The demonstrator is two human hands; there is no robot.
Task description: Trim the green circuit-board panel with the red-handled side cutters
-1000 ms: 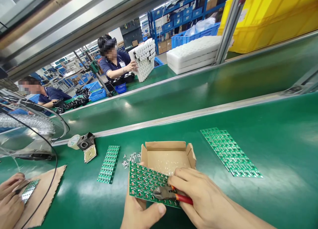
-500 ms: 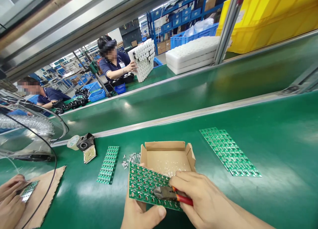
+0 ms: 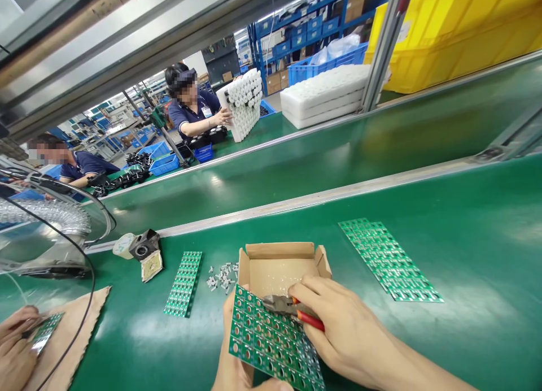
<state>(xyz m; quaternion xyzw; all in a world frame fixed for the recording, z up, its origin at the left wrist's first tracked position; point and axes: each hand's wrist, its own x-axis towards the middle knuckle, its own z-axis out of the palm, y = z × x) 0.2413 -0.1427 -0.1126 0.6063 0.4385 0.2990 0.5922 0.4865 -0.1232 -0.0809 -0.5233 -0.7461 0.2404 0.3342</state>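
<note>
My left hand [image 3: 231,346] grips a green circuit board panel [image 3: 271,337] by its left and lower edges, and the panel is tilted toward me. Rows of round copper-coloured spots cover its face. My right hand [image 3: 339,329] is closed around the red handles of a pair of cutting pliers [image 3: 282,305], whose jaws lie over the upper edge of the panel. Just behind the panel is an open cardboard box [image 3: 279,251] with small bits on its bottom. Small grey parts [image 3: 221,277] lie in a loose pile left of the box.
One circuit board panel [image 3: 183,283] lies to the left, and overlapping panels [image 3: 389,261] lie to the right. A soldering iron stand [image 3: 146,247] sits at the back left. A co-worker's hands [image 3: 17,346] work over a brown mat [image 3: 80,334]. A metal rail [image 3: 271,207] crosses behind.
The panel has tipped and dropped lower, showing more of its face. The pliers' jaws have moved up from its lower part to its upper edge.
</note>
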